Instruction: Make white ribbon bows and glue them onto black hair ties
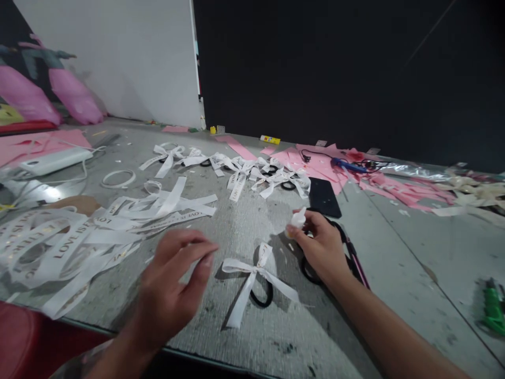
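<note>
My right hand (321, 245) is closed around a small white glue bottle (299, 220) whose narrow nozzle points up. To the left, my left hand (175, 279) hovers over the table with thumb and index fingertips together, and nothing shows between them. Between the hands lies a white ribbon bow (256, 271) with printed lettering. A black hair tie (265, 297) loops out from under it. Beneath my right hand are more black loops (309, 271), partly hidden, and a dark pen-like stick (357, 263).
Loose printed white ribbons (79, 239) pile up at the left. Several finished bows (240, 171) lie in a row further back, beside a black phone (324, 197). Pink strips (315, 163) and a blue-handled tool (349, 166) with a cord are behind. A green tool (493, 308) lies far right.
</note>
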Demonstrator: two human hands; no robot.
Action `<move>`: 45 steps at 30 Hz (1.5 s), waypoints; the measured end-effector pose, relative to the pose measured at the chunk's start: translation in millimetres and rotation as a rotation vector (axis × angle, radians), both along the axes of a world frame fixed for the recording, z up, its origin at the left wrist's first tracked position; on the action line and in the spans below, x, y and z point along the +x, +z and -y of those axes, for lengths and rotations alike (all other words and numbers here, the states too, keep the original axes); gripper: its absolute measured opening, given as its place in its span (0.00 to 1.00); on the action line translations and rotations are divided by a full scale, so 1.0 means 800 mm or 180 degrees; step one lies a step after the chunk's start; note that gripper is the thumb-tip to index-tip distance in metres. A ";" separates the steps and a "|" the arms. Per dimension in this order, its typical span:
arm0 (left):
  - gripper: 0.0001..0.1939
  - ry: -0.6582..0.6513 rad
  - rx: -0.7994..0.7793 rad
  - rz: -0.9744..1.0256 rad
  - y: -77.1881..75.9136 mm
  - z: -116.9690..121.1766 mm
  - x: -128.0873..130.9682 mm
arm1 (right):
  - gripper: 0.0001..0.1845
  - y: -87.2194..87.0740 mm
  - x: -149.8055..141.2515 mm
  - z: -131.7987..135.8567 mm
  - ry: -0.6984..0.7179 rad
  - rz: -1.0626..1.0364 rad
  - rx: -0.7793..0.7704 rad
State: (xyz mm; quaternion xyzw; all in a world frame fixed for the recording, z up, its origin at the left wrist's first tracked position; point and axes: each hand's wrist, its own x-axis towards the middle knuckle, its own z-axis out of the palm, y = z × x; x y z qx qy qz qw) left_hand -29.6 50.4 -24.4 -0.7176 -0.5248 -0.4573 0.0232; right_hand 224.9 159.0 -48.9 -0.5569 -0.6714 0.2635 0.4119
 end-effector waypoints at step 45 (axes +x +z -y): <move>0.11 0.0447 0.0297 -0.0313 -0.054 0.065 -0.070 | 0.05 0.078 -0.082 0.062 0.2058 0.4136 0.0284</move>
